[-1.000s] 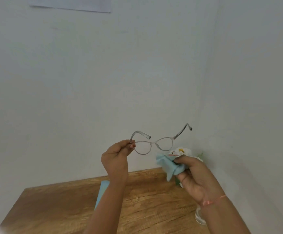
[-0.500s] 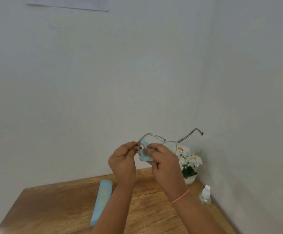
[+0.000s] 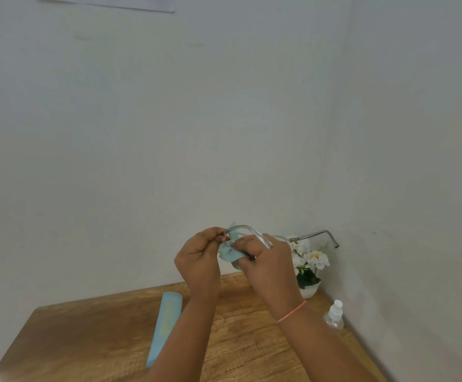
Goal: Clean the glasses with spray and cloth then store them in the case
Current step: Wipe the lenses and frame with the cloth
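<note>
1. My left hand (image 3: 198, 260) pinches the glasses (image 3: 311, 236) at the frame's left corner, thumb and fingertips closed on the rim where the temple arm hinges; the pair is held in the air above the back of the wooden table (image 3: 86, 334), close to the wall.

2. My right hand (image 3: 265, 260) is closed around the pale blue cloth (image 3: 227, 253), pressing it against the left lens. That lens is hidden behind cloth and fingers, so I cannot say how clean it is.

3. Both temple arms stand unfolded: one arcs over my right knuckles, the other juts out to the right in front of the white potted flowers (image 3: 311, 260).

4. The frame looks thin, clear and light. I judge it springy at the arms and weak at the hinges, so the firm hold belongs on the rim beside the lens being wiped, not out on an arm.

5. The lenses will likely smear under bare skin and may be slick if wet with spray, so only cloth should touch them, with gentle pressure.

6. The soft cloth bunches freely and needs a closed hand to stay put.

7. The spray bottle (image 3: 334, 315) stands at the table's right edge; the light blue case (image 3: 166, 326) lies closed to the left, waiting.
</note>
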